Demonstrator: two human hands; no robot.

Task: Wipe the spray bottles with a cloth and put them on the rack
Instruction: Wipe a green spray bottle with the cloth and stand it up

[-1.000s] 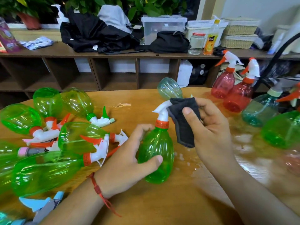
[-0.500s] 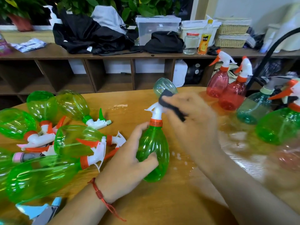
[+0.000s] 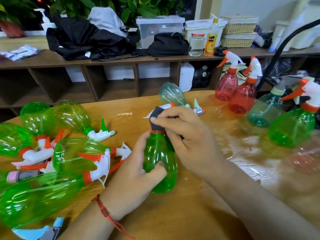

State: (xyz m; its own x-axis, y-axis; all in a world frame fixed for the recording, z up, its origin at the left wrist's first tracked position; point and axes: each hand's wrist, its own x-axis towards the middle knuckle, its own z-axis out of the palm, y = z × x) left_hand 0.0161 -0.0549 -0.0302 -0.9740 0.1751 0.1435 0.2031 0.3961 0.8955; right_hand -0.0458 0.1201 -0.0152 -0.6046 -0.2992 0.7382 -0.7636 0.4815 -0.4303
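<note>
A translucent green plastic spray bottle (image 3: 161,158) with an orange collar stands roughly upright, its body gripped by the left hand (image 3: 135,177). A dark grey cloth (image 3: 155,116) covers its white trigger head, pinched by the right hand (image 3: 188,141). More green spray bottles (image 3: 74,153) lie on their sides left of the left hand.

A wooden table (image 3: 173,213) is spread under the left hand (image 3: 131,181) and right hand (image 3: 188,142). Beyond them, a long dark shelf unit (image 3: 136,78) with open cubbies is set. Leafy plants (image 3: 147,7) are seen above it, and a pale wall (image 3: 242,6) beyond the right hand.
</note>
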